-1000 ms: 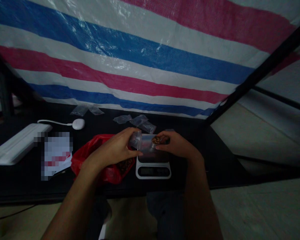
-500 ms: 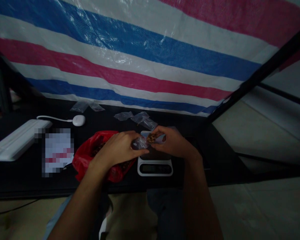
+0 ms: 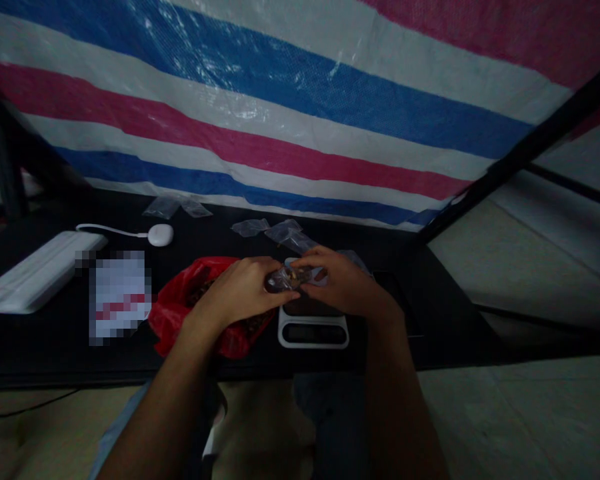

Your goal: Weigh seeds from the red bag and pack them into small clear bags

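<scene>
My left hand (image 3: 243,293) and my right hand (image 3: 341,285) meet over a small white digital scale (image 3: 313,329) on a black table (image 3: 55,347). Between their fingertips they hold a small clear plastic bag (image 3: 286,279) with brownish bits at its mouth. The right fingers pinch the bits at the bag's opening. Under my left wrist lies an open red plastic bag (image 3: 180,308) with dark brown contents.
Several empty clear bags (image 3: 275,230) lie behind the scale, two more (image 3: 175,208) further left. A white keyboard (image 3: 35,270), a white mouse (image 3: 160,234) and a paper (image 3: 117,293) lie at the left. A striped tarp (image 3: 300,113) hangs behind.
My right hand has moved left with the brownish bits until it meets the clear bag in my left hand. The view has tilted down slightly.
</scene>
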Tool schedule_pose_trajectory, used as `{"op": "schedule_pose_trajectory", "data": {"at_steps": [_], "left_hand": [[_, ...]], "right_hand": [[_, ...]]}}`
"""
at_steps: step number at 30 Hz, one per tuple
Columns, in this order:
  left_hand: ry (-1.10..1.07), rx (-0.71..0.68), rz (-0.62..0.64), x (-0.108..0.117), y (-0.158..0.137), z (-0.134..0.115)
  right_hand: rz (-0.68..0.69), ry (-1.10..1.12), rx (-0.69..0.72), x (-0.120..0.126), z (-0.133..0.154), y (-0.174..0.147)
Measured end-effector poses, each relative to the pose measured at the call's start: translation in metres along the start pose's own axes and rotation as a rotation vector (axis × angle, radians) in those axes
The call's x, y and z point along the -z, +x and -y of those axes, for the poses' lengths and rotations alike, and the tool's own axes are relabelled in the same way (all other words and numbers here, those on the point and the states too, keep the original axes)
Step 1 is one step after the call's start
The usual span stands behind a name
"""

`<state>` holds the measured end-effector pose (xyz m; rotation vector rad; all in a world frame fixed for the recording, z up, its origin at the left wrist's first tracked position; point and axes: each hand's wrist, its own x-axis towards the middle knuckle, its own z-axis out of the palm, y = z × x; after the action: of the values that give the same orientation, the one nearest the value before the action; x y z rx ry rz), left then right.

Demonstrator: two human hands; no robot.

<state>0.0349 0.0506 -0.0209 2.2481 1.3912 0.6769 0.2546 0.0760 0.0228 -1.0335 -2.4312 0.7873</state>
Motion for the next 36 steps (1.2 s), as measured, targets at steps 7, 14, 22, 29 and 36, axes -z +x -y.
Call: {"op": "schedule_pose_trajectory", "data": {"at_steps": [7,14,22,29,36], "left_hand": [[-0.104,-0.015,-0.018,0.001,0.0,0.002],[-0.174,-0.022,-0.046,0.002,-0.002,0.002],[-0.339,-0.054,-0.096,-0.003,-0.003,-0.005],[-0.502,-0.079,-0.136,-0.005,-0.004,-0.006],[-0.511,-0.104,-0.162,0.001,-0.005,-0.007]], "right_hand": [[-0.04,0.036,-0.018,0.003,0.004,0.003],[-0.046,0.017,0.012,0.008,0.011,0.006],[-0.14,0.009,0.017,0.011,0.025,0.01],[-0.166,0.047,0.004,0.015,0.033,0.015],[-0.096,0.35,-0.057,0.023,0.032,0.003]]}}
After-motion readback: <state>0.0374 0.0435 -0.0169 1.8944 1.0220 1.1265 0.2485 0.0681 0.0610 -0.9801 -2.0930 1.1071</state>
